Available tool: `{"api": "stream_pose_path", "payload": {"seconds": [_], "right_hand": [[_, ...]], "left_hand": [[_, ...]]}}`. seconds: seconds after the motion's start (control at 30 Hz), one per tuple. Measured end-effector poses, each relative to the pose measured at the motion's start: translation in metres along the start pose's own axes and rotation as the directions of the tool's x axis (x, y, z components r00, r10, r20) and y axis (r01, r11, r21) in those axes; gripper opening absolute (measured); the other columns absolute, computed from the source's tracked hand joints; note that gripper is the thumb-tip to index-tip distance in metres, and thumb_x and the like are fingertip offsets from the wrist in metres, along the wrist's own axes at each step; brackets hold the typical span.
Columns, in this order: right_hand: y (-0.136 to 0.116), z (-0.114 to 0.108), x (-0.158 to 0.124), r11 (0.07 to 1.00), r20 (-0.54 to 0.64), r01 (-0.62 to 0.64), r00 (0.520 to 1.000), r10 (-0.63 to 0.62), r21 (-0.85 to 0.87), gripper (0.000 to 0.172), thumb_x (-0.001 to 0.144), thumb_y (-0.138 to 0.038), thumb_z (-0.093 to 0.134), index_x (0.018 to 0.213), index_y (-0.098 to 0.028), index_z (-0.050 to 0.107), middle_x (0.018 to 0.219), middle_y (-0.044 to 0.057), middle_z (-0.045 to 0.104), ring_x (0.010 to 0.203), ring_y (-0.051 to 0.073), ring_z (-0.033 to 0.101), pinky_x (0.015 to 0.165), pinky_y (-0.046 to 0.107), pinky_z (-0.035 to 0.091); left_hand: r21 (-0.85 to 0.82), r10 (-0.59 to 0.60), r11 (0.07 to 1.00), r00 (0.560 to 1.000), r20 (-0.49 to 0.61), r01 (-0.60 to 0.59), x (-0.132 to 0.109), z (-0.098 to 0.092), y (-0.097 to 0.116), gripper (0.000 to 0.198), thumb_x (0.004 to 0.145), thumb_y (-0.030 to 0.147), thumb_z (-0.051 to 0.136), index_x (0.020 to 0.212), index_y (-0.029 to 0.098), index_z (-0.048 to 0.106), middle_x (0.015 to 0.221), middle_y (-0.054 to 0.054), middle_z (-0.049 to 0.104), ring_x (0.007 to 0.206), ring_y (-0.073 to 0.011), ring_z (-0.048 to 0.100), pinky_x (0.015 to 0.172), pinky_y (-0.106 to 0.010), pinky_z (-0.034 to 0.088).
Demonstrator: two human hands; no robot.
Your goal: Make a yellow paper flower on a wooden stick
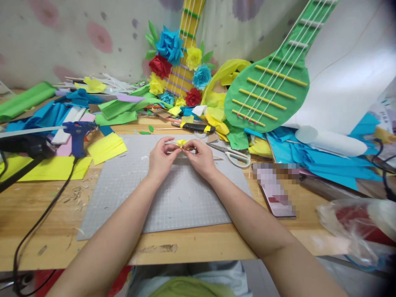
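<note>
Over the grey cutting mat (185,206), my left hand (163,159) and my right hand (199,156) meet, thumbs and fingers pinched together. Between them sits a small yellow paper flower (181,142), partly hidden by the fingertips. A thin stick seems to run from it past my left fingers. Just right of my right hand lie scissors (235,156) with white handles. Behind the hands rests a black and yellow utility knife (198,127).
A blue glue gun (77,138) with its cord stands at left, near yellow paper sheets (107,148). Green (269,90) and yellow paper instruments (182,70) lean at the back, the latter with paper flowers. A phone (275,192) and blue paper (328,161) lie at right.
</note>
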State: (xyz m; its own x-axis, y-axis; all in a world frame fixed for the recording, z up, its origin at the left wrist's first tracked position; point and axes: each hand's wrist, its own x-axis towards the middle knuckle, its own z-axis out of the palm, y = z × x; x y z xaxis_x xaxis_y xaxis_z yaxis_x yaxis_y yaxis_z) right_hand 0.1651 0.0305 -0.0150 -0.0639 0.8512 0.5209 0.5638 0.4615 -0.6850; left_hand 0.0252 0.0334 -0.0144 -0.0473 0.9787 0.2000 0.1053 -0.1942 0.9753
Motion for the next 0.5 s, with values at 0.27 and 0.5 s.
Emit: {"api": "stream_pose_path", "payload": {"seconds": [0.27,0.5], "right_hand": [[-0.0013,-0.0007,-0.0003,0.999,0.003,-0.029,1.0,0.029,0.039,0.004,0.074,-0.02,0.056,0.072,-0.023,0.057,0.073,-0.002,0.061,0.074,0.013,0.055,0.07,0.026,0.043],[-0.0004,0.0022,-0.0004,0.991,-0.021,-0.091,0.995,0.094,0.099,0.005,0.073,-0.018,0.054,0.072,-0.023,0.056,0.075,-0.002,0.061,0.074,0.013,0.056,0.07,0.027,0.045]], "left_hand": [[-0.023,-0.009,1.0,1.0,0.005,0.01,0.0001,-0.0008,0.0007,0.043,0.063,0.023,0.068,0.103,0.017,0.053,0.076,-0.002,0.067,0.072,-0.0132,0.063,0.066,-0.026,0.05],[0.161,0.122,0.979,0.992,0.027,-0.124,-0.0036,-0.0013,0.0071,0.04,0.068,0.021,0.063,0.106,0.02,0.051,0.084,-0.002,0.067,0.08,-0.0129,0.064,0.065,-0.024,0.05]]}}
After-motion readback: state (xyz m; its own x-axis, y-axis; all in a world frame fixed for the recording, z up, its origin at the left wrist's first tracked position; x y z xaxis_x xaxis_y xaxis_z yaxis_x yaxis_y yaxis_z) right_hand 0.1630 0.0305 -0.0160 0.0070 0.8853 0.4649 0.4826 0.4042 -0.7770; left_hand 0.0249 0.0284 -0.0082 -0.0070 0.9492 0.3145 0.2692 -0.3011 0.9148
